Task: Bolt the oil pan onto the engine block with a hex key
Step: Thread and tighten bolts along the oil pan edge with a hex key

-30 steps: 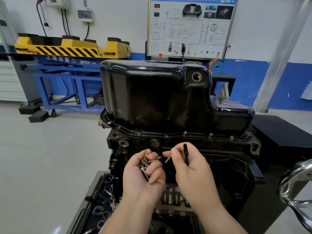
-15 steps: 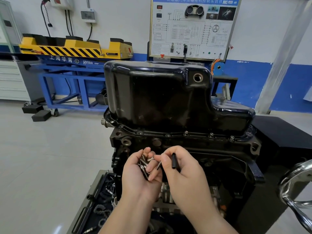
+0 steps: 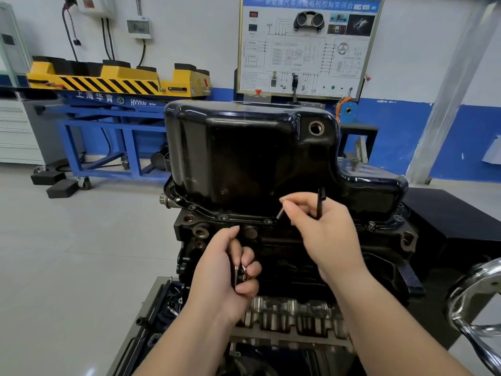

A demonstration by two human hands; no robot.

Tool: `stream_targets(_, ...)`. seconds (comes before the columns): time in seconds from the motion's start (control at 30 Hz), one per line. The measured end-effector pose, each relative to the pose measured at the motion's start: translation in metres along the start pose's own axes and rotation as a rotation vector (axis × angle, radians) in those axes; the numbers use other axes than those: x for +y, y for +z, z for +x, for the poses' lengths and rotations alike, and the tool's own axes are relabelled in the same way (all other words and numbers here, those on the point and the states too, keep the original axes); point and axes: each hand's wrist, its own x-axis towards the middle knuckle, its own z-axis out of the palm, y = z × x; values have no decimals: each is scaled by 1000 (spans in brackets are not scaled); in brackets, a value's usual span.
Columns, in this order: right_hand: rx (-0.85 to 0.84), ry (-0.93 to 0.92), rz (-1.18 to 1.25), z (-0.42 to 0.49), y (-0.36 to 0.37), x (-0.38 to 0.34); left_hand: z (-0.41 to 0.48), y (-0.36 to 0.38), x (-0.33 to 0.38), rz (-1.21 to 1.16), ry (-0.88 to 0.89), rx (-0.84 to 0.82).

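The black oil pan (image 3: 249, 158) sits bottom up on top of the engine block (image 3: 284, 253), in the middle of the view, so its flat rim meets the block and the holes line up. A few rim bolts (image 3: 222, 217) are in their holes already. The right hand (image 3: 325, 229) pinches one bolt (image 3: 280, 213) in its fingertips and tips it down at the rim, I think to drop it into an empty hole. This hand also holds the thin black hex key (image 3: 320, 202) standing up between its fingers, ready for turning. The left hand (image 3: 225, 272) is curled round a bunch of spare bolts (image 3: 240, 272). It is held low and close like a little cup, so the next one is easy to grab. Behind, a blue stand (image 3: 95, 96) carries a yellow and black striped lift (image 3: 108, 80). The stand reads "上海华育", then letters like "HVY". The wall board (image 3: 306, 44) has a Chinese title, too blurry to read for sure.
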Motion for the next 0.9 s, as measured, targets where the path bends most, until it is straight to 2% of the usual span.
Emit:
stream_targets(0.17,-79,3,-39,15,5,8,5,5,20,284,286,39)
stream_targets(0.37,-100,-66,-86,7,9,13,11,4,25,1023,791,110)
stream_targets(0.43,-113,-86,-98,5,9,13,11,5,22,1175,892,105)
stream_targets(0.6,-126,-101,-74,4,9,14,16,11,14,1332,912,171)
stream_targets(0.9,-149,-194,-261,6,6,13,22,18,14,1261,836,186)
